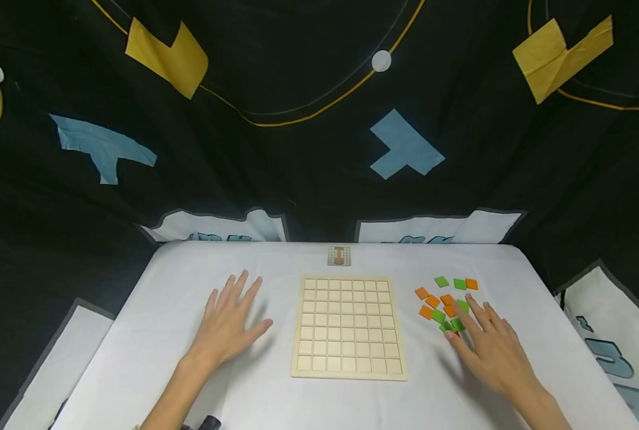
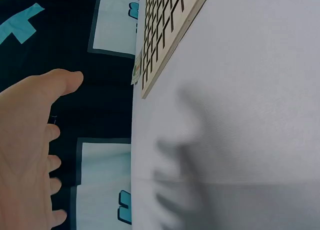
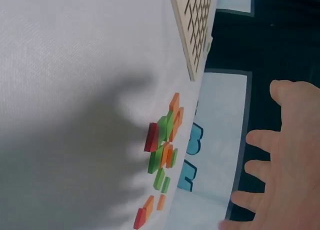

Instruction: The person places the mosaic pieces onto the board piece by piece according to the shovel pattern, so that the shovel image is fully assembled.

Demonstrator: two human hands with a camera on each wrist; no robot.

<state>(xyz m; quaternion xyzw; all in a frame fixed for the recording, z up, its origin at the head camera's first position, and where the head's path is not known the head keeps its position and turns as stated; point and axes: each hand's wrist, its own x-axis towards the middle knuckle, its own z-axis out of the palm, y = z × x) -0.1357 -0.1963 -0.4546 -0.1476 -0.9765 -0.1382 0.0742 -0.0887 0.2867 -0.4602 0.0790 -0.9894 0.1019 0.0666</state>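
A square wooden grid board [image 1: 350,327] lies flat on the white-covered table, its cells bare. To its left, my left hand [image 1: 225,328] hovers with fingers spread, holding nothing; its shadow falls on the cloth. Beyond the board's right side is a loose scatter of small square tiles: orange tiles [image 1: 426,312], green tiles [image 1: 441,281] and, clearest in the right wrist view, red tiles [image 3: 151,137]. My right hand [image 1: 491,352] is held above the near right part of the scatter, fingers extended and apart from the tiles. It hides some of them in the head view.
A small card [image 1: 339,256] with a printed grid and a reddish-brown figure lies behind the board at the table's far edge. A dark object [image 1: 209,423] shows at the near edge, beside the left forearm. Black patterned cloth [image 1: 298,167] hangs behind the table.
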